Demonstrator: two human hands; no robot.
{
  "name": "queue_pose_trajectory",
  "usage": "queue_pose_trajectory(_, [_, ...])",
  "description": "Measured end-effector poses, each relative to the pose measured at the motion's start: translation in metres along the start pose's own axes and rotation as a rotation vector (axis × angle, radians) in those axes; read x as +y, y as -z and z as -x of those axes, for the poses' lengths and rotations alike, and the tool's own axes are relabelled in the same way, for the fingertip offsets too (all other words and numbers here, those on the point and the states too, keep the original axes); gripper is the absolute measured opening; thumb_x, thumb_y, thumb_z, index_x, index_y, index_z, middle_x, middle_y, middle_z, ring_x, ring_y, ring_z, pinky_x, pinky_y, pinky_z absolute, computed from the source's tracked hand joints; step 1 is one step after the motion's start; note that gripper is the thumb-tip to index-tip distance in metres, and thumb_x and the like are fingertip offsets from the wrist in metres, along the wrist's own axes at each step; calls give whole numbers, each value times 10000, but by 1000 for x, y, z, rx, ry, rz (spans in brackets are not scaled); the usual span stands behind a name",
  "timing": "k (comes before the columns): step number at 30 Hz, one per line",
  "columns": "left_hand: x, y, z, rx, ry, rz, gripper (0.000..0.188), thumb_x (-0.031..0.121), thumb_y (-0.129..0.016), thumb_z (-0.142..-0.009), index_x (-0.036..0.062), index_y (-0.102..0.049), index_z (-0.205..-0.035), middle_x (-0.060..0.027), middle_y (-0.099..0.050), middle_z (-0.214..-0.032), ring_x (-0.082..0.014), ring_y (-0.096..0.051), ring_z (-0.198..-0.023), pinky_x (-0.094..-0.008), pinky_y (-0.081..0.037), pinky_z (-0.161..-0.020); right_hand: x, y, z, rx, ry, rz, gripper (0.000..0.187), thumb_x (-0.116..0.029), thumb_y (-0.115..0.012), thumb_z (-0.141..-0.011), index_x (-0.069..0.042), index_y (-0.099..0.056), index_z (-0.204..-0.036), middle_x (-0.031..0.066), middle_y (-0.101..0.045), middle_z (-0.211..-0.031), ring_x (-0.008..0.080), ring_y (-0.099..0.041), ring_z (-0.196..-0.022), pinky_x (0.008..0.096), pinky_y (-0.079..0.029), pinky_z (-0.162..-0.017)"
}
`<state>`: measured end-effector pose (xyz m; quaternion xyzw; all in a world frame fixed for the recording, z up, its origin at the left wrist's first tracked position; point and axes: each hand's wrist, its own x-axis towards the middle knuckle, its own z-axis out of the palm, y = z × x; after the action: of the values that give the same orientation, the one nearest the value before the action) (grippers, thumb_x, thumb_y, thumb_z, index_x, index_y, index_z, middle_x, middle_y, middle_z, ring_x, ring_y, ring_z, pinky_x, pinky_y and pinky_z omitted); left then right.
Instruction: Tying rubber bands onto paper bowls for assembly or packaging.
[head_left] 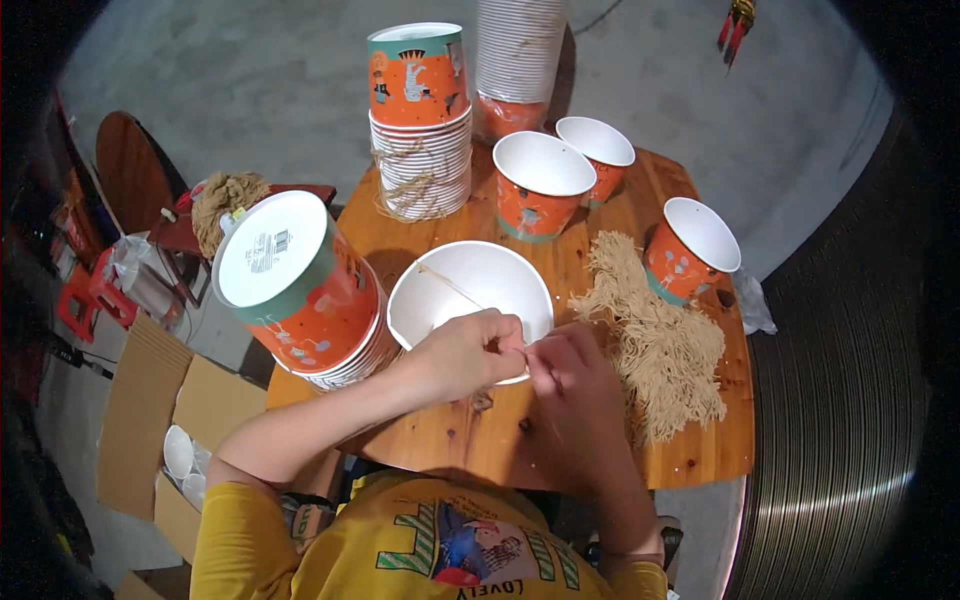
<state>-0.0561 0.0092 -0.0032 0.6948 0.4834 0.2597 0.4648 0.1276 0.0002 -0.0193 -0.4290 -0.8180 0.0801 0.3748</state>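
Note:
A white-lined paper bucket [430, 300] stands in front of me on the wooden table, its mouth facing up. At its near rim my left hand [465, 352] is closed in a pinch. From these fingers a thin tan strand of twine [448, 284] sticks out across the bucket's mouth. My right hand [572, 375] is also closed, its fingertips meeting the left ones at the rim on a short bit of the twine. My fingers partly hide that spot. A heap of cut tan twine [660, 345] lies on the table to the right of my right hand.
An inverted stack of orange buckets [310, 290] stands left of my left forearm. Farther back are another bucket stack [420, 150] with twine around it and a tall white stack [520, 50]. Several single buckets [545, 185] stand at the right. An open carton [150, 420] sits lower left.

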Motion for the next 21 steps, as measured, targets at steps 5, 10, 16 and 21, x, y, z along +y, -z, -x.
queue_pose_trajectory(5, [5,1,-8,-36,265,509,116,148,-508,-826,70,-536,-746,-13,-557,-693,-71,-449,-483,-217,-327,-392,-6,-1,0,8,4,12,85,-86,-632,-791,-58,-580,-852,106,-560,-883,292,-618,-737,381,-524,-629])
queue_pose_trajectory(10, [26,7,-6,-53,361,676,56,96,-514,-793,73,-495,-746,-65,-578,-683,-65,-421,-431,-176,-247,-314,-4,-4,-2,66,100,44,93,-61,-629,-764,-35,-575,-835,107,-562,-871,280,-617,-757,365,-526,-630])
queue_pose_trajectory(16, [13,11,8,-306,562,913,70,137,-529,-773,77,-496,-762,-69,-538,-615,-67,-389,-373,-175,-194,-273,-5,-5,-3,36,94,9,97,-36,-604,-757,-17,-570,-846,97,-554,-860,263,-609,-771,351,-524,-615])
queue_pose_trajectory(21, [20,13,35,-281,624,904,99,140,-532,-764,82,-454,-780,-74,-505,-615,-78,-365,-370,-180,-209,-272,-3,-10,-2,43,74,10,146,-51,-605,-747,-48,-546,-881,97,-548,-856,281,-608,-736,368,-516,-594])
